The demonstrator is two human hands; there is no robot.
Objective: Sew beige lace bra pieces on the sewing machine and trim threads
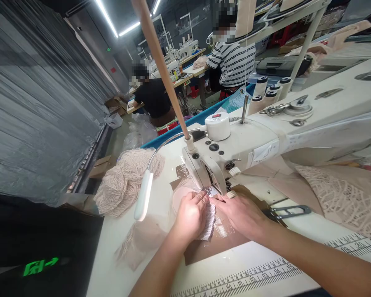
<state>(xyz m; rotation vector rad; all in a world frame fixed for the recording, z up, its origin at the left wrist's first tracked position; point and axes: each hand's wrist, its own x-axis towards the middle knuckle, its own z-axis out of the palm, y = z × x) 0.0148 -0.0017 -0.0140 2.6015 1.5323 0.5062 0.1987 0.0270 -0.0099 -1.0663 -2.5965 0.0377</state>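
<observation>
Under the head of a white sewing machine (200, 165) lies a pale lace fabric piece (207, 225), its upper end by the needle area. My left hand (191, 214) presses on its left side, fingers stretched together toward the presser foot. My right hand (239, 212) lies flat on the right edge of the fabric, fingertips close to the foot. Beyond my left hand a smooth beige cup-shaped piece (179, 198) shows in part. The needle itself is hidden behind the fingers and machine head. A brown taped sheet (200, 251) covers the table beneath.
Black thread snips (292, 211) lie right of my right hand. Beige lace pieces (126, 177) are heaped at the left, with more lace (352, 202) at the right. A lamp (144, 196) hangs over the table (111, 255). A printed ruler (250, 278) runs along the front. Two people sit at machines beyond.
</observation>
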